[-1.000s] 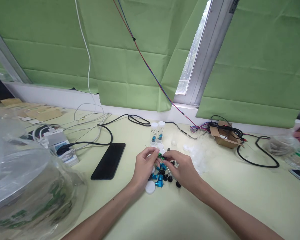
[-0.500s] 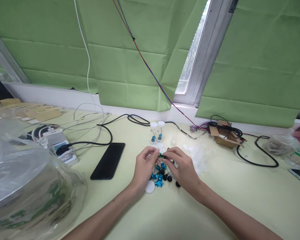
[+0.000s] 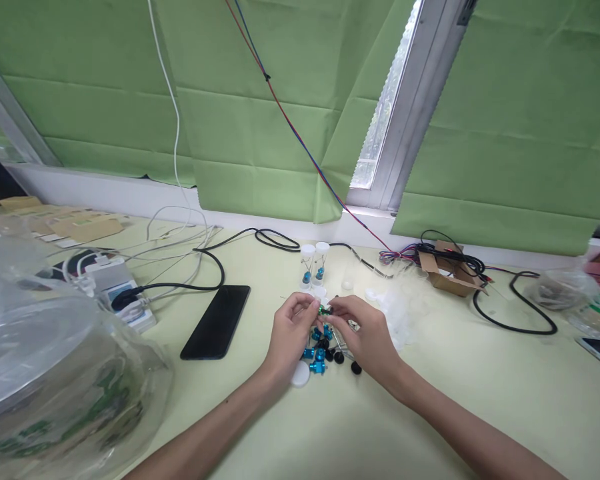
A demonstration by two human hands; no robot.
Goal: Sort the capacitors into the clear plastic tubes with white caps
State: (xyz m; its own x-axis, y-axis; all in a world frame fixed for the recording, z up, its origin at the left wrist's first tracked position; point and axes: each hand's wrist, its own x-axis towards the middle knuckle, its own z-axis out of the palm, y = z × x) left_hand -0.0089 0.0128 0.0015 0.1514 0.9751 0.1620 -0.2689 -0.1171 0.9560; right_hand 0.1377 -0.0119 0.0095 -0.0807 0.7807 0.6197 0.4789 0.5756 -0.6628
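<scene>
My left hand (image 3: 289, 333) and my right hand (image 3: 365, 333) meet above the pale green table (image 3: 430, 400), both pinching one small green part (image 3: 324, 310) between their fingertips. Under them lies a heap of small blue metal parts (image 3: 316, 353) and black caps (image 3: 356, 368), with a white lid (image 3: 300, 375) beside it. Two clear capped vials (image 3: 314, 263), each with a blue part inside, stand upright just behind the hands.
A black phone (image 3: 217, 321) lies left of the hands. Further left are a power strip (image 3: 117, 293) with cables and a big clear plastic bag (image 3: 45, 373). White lids (image 3: 395, 310), a cardboard box (image 3: 450, 273) and black cable (image 3: 515, 313) lie to the right.
Both hands have shifted very slightly away from me while keeping their pinch on the green part. Nothing else has moved.
</scene>
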